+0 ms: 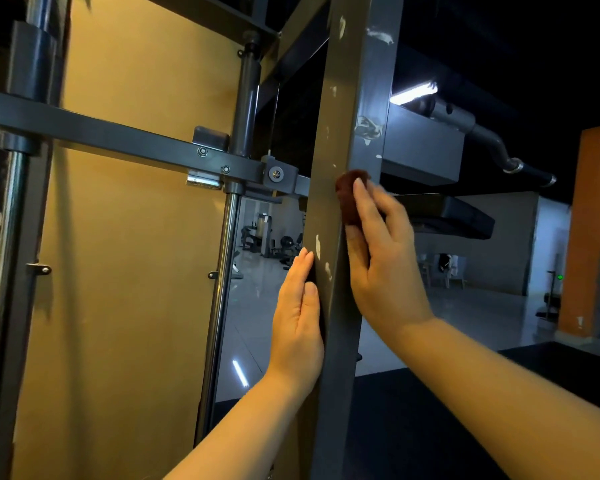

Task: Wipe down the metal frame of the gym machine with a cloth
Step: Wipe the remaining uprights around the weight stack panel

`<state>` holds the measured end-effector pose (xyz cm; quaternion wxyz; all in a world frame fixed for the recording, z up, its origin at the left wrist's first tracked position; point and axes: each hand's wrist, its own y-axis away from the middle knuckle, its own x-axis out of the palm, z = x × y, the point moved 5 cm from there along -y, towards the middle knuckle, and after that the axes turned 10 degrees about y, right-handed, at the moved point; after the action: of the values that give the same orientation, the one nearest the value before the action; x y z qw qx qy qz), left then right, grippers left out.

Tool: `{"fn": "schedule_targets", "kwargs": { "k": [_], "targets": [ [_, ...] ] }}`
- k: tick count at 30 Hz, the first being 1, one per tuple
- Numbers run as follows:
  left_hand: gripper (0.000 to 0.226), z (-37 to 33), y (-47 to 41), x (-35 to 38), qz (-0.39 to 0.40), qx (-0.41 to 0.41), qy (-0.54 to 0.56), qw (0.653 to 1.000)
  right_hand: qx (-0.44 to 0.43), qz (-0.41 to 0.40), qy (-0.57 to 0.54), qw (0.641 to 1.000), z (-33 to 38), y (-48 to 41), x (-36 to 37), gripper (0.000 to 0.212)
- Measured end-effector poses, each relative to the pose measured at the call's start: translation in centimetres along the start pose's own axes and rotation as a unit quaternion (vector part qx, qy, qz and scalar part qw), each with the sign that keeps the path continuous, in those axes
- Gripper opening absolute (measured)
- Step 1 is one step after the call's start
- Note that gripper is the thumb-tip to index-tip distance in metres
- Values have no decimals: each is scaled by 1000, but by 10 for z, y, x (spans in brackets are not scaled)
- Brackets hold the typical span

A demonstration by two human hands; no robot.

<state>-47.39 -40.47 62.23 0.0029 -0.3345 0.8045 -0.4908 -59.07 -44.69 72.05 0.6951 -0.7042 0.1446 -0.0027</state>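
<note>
Closest to the camera, two bare forearms reaching up from below to the grey upright post of the metal frame. On the left side of the post, the left hand: flat, fingers straight and close together, palm laid against the left face, nothing held. On the other side and a little higher, the right hand: fingers nearly straight and slightly spread, pressing a dark red-brown cloth on the front right edge of the post. Cloth bunched, mostly under the fingers, showing just above the fingertips and on the side toward the left hand. Between the two hands, and also well above the right fingertips, white chips and scuffs in the grey paint. Left of the left hand and higher, about level with the cloth, a grey crossbar with bolts, joined to the post by a bracket. Below the crossbar, near the left hand, an upright chrome guide rod, and left of it a yellow-brown panel. Directly behind the right hand, a flat black pad; above it a grey box and a bent grey handle going off to the right. Farther back, beyond both hands, a shiny pale floor with light reflections, small gym machines seen in the gap between rod and post, and far to the right of the right hand an orange pillar. Dark ceiling, with one bright tube lamp above the right hand.
</note>
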Motion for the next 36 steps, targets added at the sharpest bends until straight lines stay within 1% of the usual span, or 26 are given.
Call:
{"fn": "schedule_targets", "kwargs": {
  "k": [4, 7, 9, 13, 15, 17, 19, 21, 22, 24, 25, 27, 29, 30, 32, 34, 36],
  "targets": [
    [51, 1, -9, 7, -18, -15, 42, 999, -34, 50, 57, 997, 4, 69, 9, 57],
    [52, 4, -3, 7, -21, -17, 51, 998, -79, 85, 77, 990, -2, 73, 5, 58],
    [51, 2, -3, 7, -17, -6, 43, 999, -72, 69, 62, 993, -6, 41, 0, 55],
    [44, 1, -3, 8, -11, 1, 17, 1000, 11, 15, 7, 1000, -3, -34, -7, 55],
    [47, 1, -4, 7, -10, 4, 10, 1000, 18, 0, 0, 1000, -1, -36, -5, 54],
    [52, 1, -5, 8, -13, 0, 17, 1000, 13, 5, 6, 1000, 0, -7, 0, 54],
    [54, 0, -5, 9, -15, -6, 24, 1000, -16, 29, 39, 999, 2, 37, 4, 55],
    [53, 0, -4, 9, -17, -14, 32, 999, -68, 66, 68, 993, 2, 70, 5, 56],
    [53, 0, -3, 8, -20, -17, 35, 999, -97, 77, 78, 989, 0, 73, 2, 55],
    [52, 0, -2, 8, -28, -16, 30, 999, -131, 72, 96, 984, -6, 53, -5, 54],
    [51, -2, -2, 9, -30, -14, 21, 999, -123, 60, 93, 986, -7, 35, -9, 53],
    [45, -5, -1, 10, -29, -13, 3, 999, -54, 39, 44, 997, -9, 1, -13, 53],
    [44, -5, -2, 9, -27, -16, -7, 999, 10, 27, -6, 1000, -5, -9, -8, 55],
    [47, -6, -2, 9, -28, -22, -4, 999, 26, 24, -11, 999, -1, -3, -4, 56],
    [51, -6, 1, 7, -33, -45, 34, 998, 30, 33, 3, 999, 5, 27, 3, 56],
    [46, -9, 9, 10, -32, -68, 100, 992, 8, 65, 17, 998, 11, 60, 7, 57],
    [47, -20, 21, 15, -29, -73, 139, 987, -6, 98, 17, 995, 13, 74, 9, 61]
  ]
}}
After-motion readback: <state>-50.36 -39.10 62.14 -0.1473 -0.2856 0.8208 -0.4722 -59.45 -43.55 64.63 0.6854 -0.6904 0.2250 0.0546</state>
